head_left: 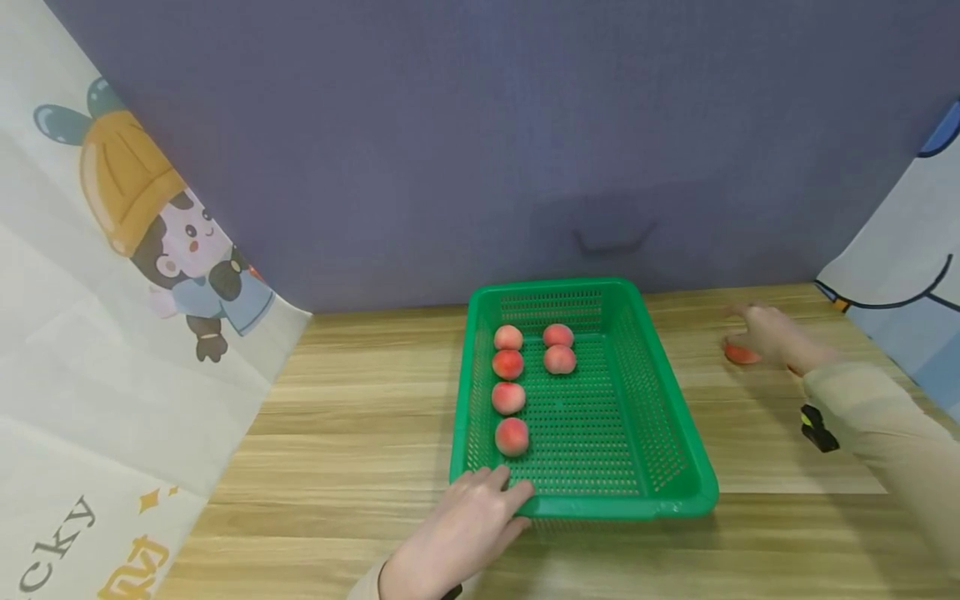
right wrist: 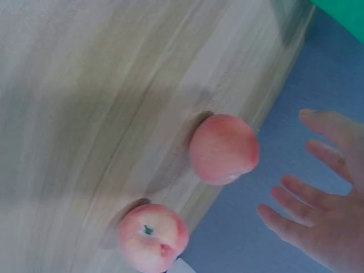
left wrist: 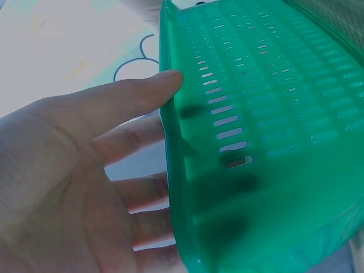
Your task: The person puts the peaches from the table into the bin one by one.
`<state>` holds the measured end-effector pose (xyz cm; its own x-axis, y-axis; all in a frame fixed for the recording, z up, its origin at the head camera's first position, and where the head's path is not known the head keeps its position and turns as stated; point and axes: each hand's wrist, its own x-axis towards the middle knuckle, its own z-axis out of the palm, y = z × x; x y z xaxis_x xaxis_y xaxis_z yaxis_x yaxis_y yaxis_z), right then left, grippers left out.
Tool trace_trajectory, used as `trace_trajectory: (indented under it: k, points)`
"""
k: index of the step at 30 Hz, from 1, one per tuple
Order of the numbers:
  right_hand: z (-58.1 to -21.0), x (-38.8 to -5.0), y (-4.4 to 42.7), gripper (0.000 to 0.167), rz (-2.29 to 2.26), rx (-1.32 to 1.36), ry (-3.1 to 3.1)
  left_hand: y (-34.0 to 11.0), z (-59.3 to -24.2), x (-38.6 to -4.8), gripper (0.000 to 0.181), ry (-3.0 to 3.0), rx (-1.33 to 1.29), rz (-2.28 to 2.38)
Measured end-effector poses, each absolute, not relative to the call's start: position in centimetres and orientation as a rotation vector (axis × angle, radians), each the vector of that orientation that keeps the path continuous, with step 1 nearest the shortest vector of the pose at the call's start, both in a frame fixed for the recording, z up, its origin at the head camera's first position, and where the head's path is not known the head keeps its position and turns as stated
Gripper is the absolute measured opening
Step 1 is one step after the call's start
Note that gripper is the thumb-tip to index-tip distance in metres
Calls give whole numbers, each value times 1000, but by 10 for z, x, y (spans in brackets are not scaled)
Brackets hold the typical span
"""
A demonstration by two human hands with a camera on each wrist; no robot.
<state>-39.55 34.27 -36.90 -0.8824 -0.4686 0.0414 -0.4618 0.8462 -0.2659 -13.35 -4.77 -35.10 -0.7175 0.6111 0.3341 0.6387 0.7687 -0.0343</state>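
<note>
A green plastic basket [head_left: 585,507] with perforated walls sits on the table, holding several pinkish-red peaches [head_left: 512,437]. They form a column along its left side, with two more [head_left: 558,360] beside it towards the back. My left hand [head_left: 459,527] grips the near rim at the left corner; in the left wrist view the thumb [left wrist: 142,91] and the fingers lie on opposite sides of it. To the basket's right, my right hand [head_left: 776,337] hovers with spread fingers above a peach [head_left: 741,355]. Two peaches [right wrist: 223,149] [right wrist: 152,238] show in the right wrist view, apart from that hand.
The wood-grain table [head_left: 360,433] reaches back to a grey-blue panel [head_left: 420,167]. White sheets with cartoon prints [head_left: 150,233] stand at left and right. My right forearm [head_left: 877,417] extends over the table's right side.
</note>
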Motion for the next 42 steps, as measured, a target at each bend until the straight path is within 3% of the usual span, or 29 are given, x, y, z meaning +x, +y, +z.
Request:
trace_trajectory:
  k: [15,28,42]
  points:
    - [-395,-401,349,41,-413,-786,3086,-48,-353,-134,20,-2629,-963,-127]
    - [-411,-401,354,51,-496,-693,3079,-49,-353,-134,21,-2626,-960,-116]
    - [-419,-403,356,43,-467,-720,3109,-48,-353,-135,21,-2630,-962,-114]
